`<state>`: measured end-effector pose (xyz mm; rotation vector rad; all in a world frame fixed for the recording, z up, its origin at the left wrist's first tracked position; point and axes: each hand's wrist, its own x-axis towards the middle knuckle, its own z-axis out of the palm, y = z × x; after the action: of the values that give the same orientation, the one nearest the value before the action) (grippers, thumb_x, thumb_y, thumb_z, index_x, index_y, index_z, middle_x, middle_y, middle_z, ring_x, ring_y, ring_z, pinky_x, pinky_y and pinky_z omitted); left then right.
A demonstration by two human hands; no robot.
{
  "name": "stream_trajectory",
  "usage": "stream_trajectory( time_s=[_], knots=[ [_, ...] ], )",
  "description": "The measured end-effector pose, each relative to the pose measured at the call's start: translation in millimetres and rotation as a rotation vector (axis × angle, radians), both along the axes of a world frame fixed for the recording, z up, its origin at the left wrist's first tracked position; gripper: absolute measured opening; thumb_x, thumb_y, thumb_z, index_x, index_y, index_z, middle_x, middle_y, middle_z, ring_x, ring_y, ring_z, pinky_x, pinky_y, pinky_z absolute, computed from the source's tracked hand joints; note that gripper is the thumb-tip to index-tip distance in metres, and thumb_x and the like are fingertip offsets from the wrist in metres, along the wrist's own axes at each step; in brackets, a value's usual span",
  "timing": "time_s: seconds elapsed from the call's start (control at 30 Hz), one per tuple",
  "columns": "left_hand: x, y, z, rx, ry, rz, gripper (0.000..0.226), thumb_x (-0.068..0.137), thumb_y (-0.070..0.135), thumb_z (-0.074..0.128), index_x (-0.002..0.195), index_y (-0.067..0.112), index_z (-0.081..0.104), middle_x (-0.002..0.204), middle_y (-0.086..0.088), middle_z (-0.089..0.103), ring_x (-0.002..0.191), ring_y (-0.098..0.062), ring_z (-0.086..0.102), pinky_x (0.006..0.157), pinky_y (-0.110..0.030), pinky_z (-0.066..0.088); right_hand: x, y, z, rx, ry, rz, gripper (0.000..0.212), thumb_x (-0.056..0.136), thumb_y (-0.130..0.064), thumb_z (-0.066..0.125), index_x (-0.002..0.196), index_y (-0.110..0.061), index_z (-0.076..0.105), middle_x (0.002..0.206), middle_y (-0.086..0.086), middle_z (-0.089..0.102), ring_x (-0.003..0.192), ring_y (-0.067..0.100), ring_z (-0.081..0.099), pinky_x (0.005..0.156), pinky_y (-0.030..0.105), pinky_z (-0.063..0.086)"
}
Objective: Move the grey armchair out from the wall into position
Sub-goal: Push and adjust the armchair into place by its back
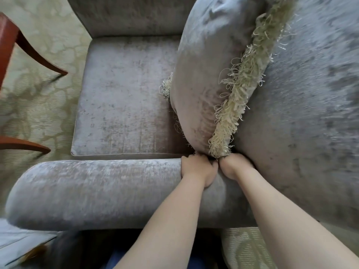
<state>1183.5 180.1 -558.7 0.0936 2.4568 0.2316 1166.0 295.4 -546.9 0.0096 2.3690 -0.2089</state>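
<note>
Grey velvet upholstered armchair [124, 98] fills most of the view, seen from above on pale green patterned carpet [38, 105]. Person stands at its near side, both arms reaching over the rounded near armrest [93, 191].

Left hand [198, 169] has its grip closed over the top of the armrest at its right end, fingers curled down the inner side toward the seat cushion [126, 98]. Right hand [236, 166] sits just beside it, touching or nearly so, at the corner where armrest meets backrest [301, 113]; fingers are tucked into the crease, so grip looks closed on fabric, but fingertips are hidden.

Holding at that corner likely gives a firm frame point to drag or pivot the chair, judging by the task. Image edges are blurred, suggests motion.

Grey velvet throw pillow with pale cream fringe trim [213, 74] leans upright against the backrest, its lower corner right at the hands. It's loose and could topple if the chair jerks.

Red-brown wooden chair legs [29, 47] stand on the carpet at far left, well apart from the armchair.

No wall visible. No brands, labels or readable writing.
</note>
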Motion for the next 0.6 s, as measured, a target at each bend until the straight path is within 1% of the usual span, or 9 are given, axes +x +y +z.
stream_trajectory(
  time_s=[0.07,0.13,0.23,0.33,0.4,0.5,0.6],
  knots=[
    [2,-1,-1,0.007,0.017,0.013,0.049,0.093,0.043,0.027,0.107,0.011,0.061,0.115,-0.013,0.061,0.103,-0.031,0.056,0.082,-0.040,0.034,-6,-2,-4,0.013,-0.032,0.023,0.036,0.096,-0.026,0.035,0.123,-0.016,0.056,0.128,0.013,0.058,0.109,0.033,0.058,0.081,0.029,0.043],
    [4,-1,-1,0.001,0.034,0.035,0.050,0.093,0.044,0.027,0.106,0.010,0.061,0.113,-0.014,0.062,0.103,-0.032,0.056,0.082,-0.039,0.034,-4,-1,-8,0.028,-0.002,0.040,0.037,0.095,-0.029,0.035,0.123,-0.017,0.057,0.127,0.013,0.059,0.109,0.033,0.058,0.082,0.030,0.044],
    [6,-2,1,-0.012,0.038,0.025,0.053,0.095,0.045,0.024,0.110,0.010,0.061,0.113,-0.014,0.062,0.104,-0.033,0.056,0.084,-0.040,0.034,4,0,-9,0.020,0.064,0.062,0.037,0.096,-0.029,0.034,0.123,-0.018,0.057,0.128,0.013,0.059,0.110,0.034,0.057,0.085,0.034,0.046],
    [7,-5,3,-0.011,0.037,-0.005,0.051,0.096,0.042,0.022,0.109,0.012,0.062,0.113,-0.014,0.063,0.102,-0.032,0.056,0.081,-0.039,0.033,6,1,-8,0.019,0.073,-0.043,0.041,0.095,-0.034,0.032,0.123,-0.019,0.058,0.128,0.014,0.059,0.111,0.034,0.057,0.085,0.033,0.044],
    [11,-7,3,0.004,0.042,-0.019,0.050,0.096,0.038,0.021,0.111,0.012,0.062,0.114,-0.014,0.063,0.103,-0.032,0.057,0.079,-0.038,0.033,11,0,-7,0.042,0.088,-0.111,0.046,0.093,-0.039,0.032,0.123,-0.018,0.059,0.126,0.015,0.059,0.110,0.035,0.057,0.081,0.032,0.043],
    [14,-11,5,0.017,0.036,-0.038,0.048,0.097,0.035,0.023,0.117,0.011,0.059,0.118,-0.014,0.061,0.106,-0.032,0.057,0.078,-0.036,0.033,18,-3,-5,0.097,0.122,-0.115,0.049,0.090,-0.043,0.033,0.120,-0.015,0.061,0.121,0.016,0.061,0.106,0.035,0.059,0.075,0.032,0.040],
    [18,-16,6,0.017,0.028,-0.067,0.047,0.097,0.034,0.024,0.117,0.010,0.059,0.118,-0.014,0.061,0.105,-0.032,0.057,0.076,-0.036,0.032,25,-7,-4,0.105,0.123,-0.115,0.049,0.089,-0.044,0.036,0.116,-0.014,0.063,0.117,0.015,0.063,0.103,0.035,0.060,0.074,0.031,0.041]
  ],
)
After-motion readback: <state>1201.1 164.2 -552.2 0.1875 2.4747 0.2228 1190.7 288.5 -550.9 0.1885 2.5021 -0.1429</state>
